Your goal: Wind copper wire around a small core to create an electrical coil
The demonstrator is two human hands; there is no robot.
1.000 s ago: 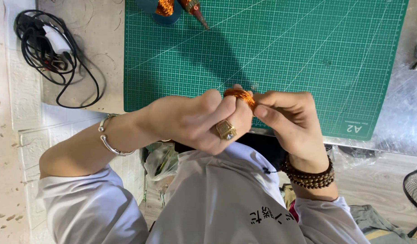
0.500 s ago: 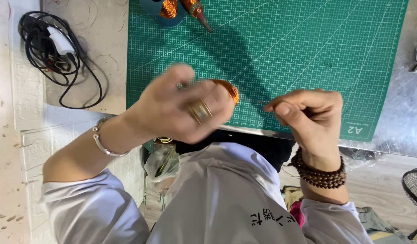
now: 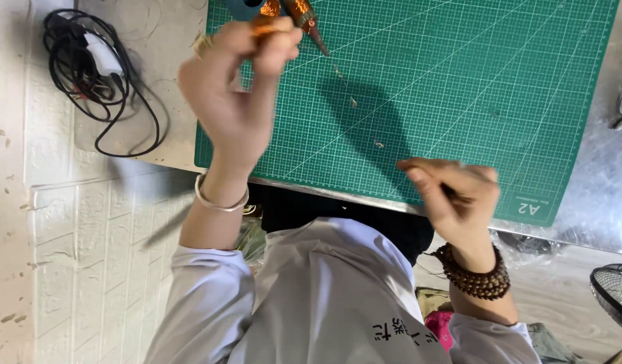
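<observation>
Left hand (image 3: 238, 87) is up high over the far left corner of the green cutting mat (image 3: 459, 87), fingers curled tight, pinching a small orange coil (image 3: 265, 25) between thumb and fingertips. The coil sits right at the top of that fist, blurred, so its exact shape is hard to read. Just beyond it, at the mat's far edge, lie copper-coloured spools (image 3: 291, 10) with a pointed tip, close to the coil but whether they touch, I cannot tell.

Right hand (image 3: 456, 195) is low, at the near edge of the mat, well apart from the left. Fingers drawn in narrow, thumb against fingertips as if nipping something thin; what sits in that pinch, if anything, is too fine to make out. A few small orange scraps (image 3: 355, 102) lie on the mat between the two hands.

A silver bangle (image 3: 220, 200) rings the left wrist, a brown bead bracelet (image 3: 476, 276) the right. A black cable bundle (image 3: 88, 67) rests on the table (image 3: 169, 81) to the left of the mat.
</observation>
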